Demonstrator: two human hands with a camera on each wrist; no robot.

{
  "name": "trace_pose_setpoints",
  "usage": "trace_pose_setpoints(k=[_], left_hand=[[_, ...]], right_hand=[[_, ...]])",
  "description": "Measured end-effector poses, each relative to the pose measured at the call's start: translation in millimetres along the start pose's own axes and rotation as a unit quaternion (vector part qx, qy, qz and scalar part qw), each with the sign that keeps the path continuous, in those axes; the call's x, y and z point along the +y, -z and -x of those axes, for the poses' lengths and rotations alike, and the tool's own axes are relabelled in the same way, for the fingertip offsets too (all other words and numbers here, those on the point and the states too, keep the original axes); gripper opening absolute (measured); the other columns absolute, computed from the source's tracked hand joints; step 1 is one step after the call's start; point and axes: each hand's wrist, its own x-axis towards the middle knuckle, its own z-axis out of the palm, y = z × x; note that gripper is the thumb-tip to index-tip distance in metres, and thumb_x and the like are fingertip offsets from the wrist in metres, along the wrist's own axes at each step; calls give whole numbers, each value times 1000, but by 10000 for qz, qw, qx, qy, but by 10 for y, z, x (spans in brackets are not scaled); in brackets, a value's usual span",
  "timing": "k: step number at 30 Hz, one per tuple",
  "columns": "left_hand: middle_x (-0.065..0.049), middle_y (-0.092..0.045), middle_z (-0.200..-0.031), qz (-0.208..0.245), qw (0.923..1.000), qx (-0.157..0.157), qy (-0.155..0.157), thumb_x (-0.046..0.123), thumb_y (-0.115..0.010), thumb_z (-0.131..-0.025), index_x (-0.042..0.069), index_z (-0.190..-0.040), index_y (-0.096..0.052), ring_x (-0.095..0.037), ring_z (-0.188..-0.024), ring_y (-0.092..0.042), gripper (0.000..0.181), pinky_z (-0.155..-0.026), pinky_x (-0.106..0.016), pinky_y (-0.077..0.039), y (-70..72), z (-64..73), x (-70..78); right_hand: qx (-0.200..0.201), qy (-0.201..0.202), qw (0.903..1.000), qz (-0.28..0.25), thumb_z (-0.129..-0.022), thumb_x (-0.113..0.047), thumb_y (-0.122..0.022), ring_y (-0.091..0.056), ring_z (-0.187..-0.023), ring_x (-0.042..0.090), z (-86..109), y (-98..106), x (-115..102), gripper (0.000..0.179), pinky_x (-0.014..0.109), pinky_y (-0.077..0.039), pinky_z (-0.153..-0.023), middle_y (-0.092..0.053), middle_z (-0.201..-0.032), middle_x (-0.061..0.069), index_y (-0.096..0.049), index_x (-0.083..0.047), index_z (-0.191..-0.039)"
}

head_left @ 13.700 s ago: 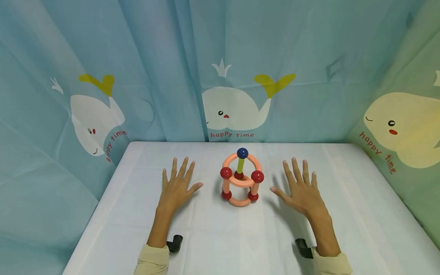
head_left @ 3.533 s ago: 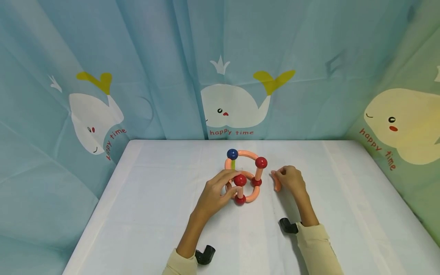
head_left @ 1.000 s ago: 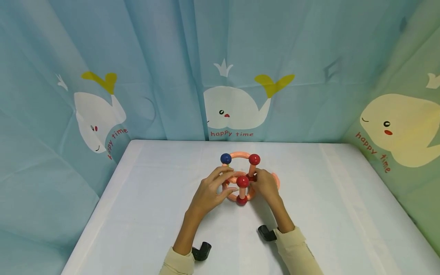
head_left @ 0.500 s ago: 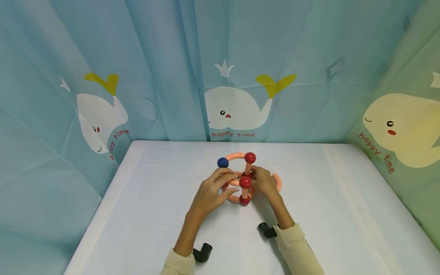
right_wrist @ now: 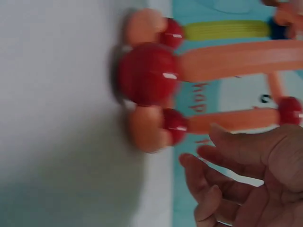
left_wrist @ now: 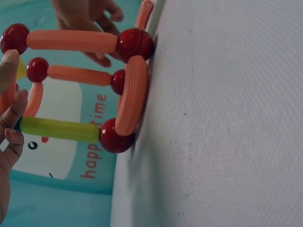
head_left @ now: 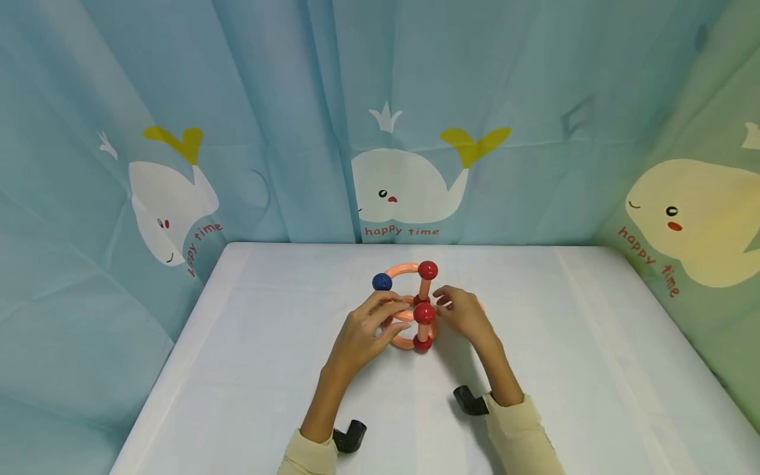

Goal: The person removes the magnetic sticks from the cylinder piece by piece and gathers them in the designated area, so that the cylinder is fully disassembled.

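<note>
A ball-and-stick toy frame (head_left: 425,287) of magnetic-looking pieces stands upright on the table. It has red balls, one blue ball (head_left: 382,282), salmon sticks and a yellow-green stick (left_wrist: 60,129). My left hand (head_left: 359,333) holds the frame's upper left side, fingers and thumb around the top curved stick near the blue ball. To the right, my right hand (head_left: 466,313) has loosely bent fingers with nothing between them; in the right wrist view they are close beside an upright salmon stick (right_wrist: 234,120). A loose curved salmon stick (head_left: 482,306) lies mostly hidden behind the right hand.
The white table (head_left: 267,290) extends around the frame on every side. A blue curtain (head_left: 285,165) with printed whales hangs along its back edge and sides. A black wrist camera (head_left: 350,437) sits at the left wrist, another camera (head_left: 470,401) at the right.
Both hands lay spread beside the frame at first. One top curved stick came off and lies at right; the frame has turned. Lately my right hand drew back rightward from the frame.
</note>
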Motion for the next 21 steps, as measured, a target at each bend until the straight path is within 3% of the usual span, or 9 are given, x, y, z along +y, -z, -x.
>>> trace_pose_setpoints(k=[4, 8, 12, 17, 21], left_hand=[[-4, -61, -115, -6, 10000, 31, 22, 19, -77, -84, 9, -114, -71, -11, -92, -64, 32, -75, -11, -51, -9, 6, -3], [-4, -61, -114, 1, 10000, 71, -22, 18, -78, -83, 9, -113, -71, -12, -92, -64, 32, -76, -12, -52, -22, 4, -6], [-5, -61, -114, 24, 9999, 97, -105, 19, -77, -84, 8, -112, -71, -12, -92, -64, 31, -77, -12, -52, -32, -2, -10], [-5, -62, -114, 28, 9999, 129, -101, 19, -75, -85, 7, -110, -71, -13, -93, -65, 28, -76, -13, -52, -35, 2, -17], [-6, -62, -113, 20, 9999, 125, -79, 19, -75, -86, 7, -110, -71, -13, -93, -66, 27, -78, -14, -53, -39, 9, -19]], right_hand=[[-277, -4, 9996, -47, -95, -9, -61, -70, -87, 31, 128, 184, -114, 24, 40, -58, -71, -71, -102, 22, -64, 6, -113], [-119, 226, 9993, -267, -99, -16, -56, -69, -83, 27, 253, 319, -216, 24, 34, -55, -67, -71, -95, 17, -65, 2, -112], [190, 916, 9938, -596, -100, -24, -57, -67, -87, 23, 357, 389, -280, 28, 30, -53, -70, -72, -98, 9, -66, -3, -117], [71, 2103, 9735, -899, -88, -17, -73, -64, -96, 17, 426, 385, -305, 36, 30, -55, -74, -69, -113, 3, -63, -9, -123], [20, 2423, 9659, -915, -80, -17, -81, -62, -96, 12, 442, 325, -303, 44, 33, -56, -74, -66, -111, -4, -65, -15, -121]])
